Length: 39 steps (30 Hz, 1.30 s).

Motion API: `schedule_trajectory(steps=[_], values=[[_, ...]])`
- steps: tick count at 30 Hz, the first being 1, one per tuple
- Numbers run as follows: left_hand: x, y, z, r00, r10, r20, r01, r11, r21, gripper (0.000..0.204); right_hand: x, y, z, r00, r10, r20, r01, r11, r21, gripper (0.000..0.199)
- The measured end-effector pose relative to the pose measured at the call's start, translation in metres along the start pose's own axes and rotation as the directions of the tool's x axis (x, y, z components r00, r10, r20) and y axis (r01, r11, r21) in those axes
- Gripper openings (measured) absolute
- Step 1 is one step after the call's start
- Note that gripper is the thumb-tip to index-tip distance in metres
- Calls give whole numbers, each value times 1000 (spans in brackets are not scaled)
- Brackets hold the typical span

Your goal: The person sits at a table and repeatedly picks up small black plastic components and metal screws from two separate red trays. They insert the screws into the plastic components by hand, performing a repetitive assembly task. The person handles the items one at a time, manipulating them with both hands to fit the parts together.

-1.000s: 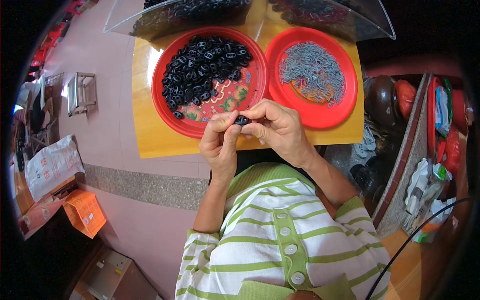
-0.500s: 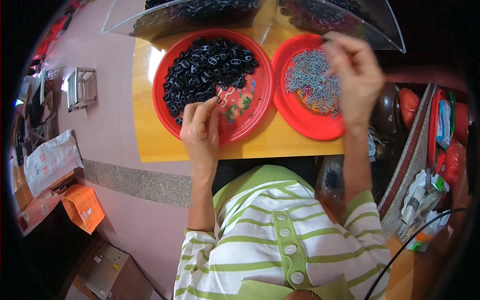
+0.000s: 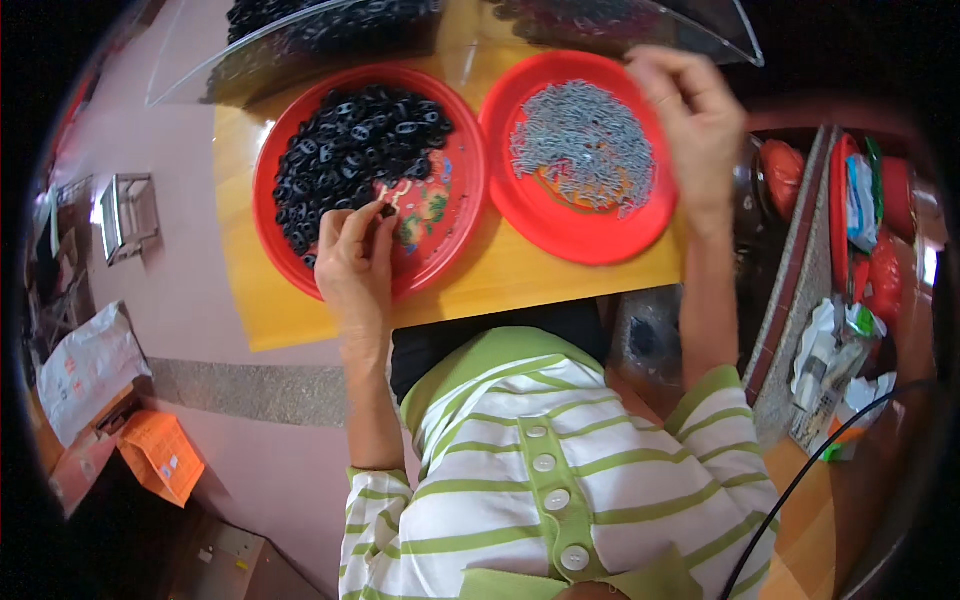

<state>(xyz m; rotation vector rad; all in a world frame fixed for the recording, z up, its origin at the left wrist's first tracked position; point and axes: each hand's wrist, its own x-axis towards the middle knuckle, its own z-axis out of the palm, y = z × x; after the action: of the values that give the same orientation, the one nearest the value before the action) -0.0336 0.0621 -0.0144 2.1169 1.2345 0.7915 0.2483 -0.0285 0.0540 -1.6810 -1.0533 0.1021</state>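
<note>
Head view looks down on a yellow wooden table (image 3: 520,285) where two round red plates stand side by side, nearly touching. On the person's left, the larger red plate (image 3: 455,235) holds a heap of small black ring-like parts (image 3: 355,150) piled over its upper and left half; the lower right of that plate lies bare and shows a coloured pattern. On the right, the smaller red plate (image 3: 585,235) holds a spread of small grey metal pieces (image 3: 585,145), thickest near its middle.

At the near edge of the black heap the left hand (image 3: 352,262) rests on the plate, with thumb and forefinger pinched narrowly on one black part (image 3: 387,210). At the far right rim of the grey-filled plate the right hand (image 3: 690,125) hovers, blurred, with fingers curled; whether it holds anything cannot be told.

Beyond the plates a clear plastic tray (image 3: 300,60) lies along the table's far edge, with more dark parts showing through it. To the right stands a cluttered shelf (image 3: 850,250) with red containers.
</note>
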Motion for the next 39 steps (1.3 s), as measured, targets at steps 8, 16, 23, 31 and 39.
schedule_trajectory(steps=[8,16,23,31,39], values=[[1,15,0,988,60,143,-61,998,2,13,-85,13,22,924,113,366,-37,977,-208,11],[1,14,1,990,62,128,-46,991,-123,13,-85,14,30,944,3,329,114,935,-336,11],[-1,14,1,988,87,129,-74,992,-107,10,-84,11,34,910,46,412,171,864,-473,9],[-7,15,1,989,95,109,-70,975,-209,12,-79,1,18,899,168,405,-143,986,-92,8],[-17,30,5,951,-99,292,288,619,-730,5,-90,7,13,781,412,469,-525,841,135,8]])
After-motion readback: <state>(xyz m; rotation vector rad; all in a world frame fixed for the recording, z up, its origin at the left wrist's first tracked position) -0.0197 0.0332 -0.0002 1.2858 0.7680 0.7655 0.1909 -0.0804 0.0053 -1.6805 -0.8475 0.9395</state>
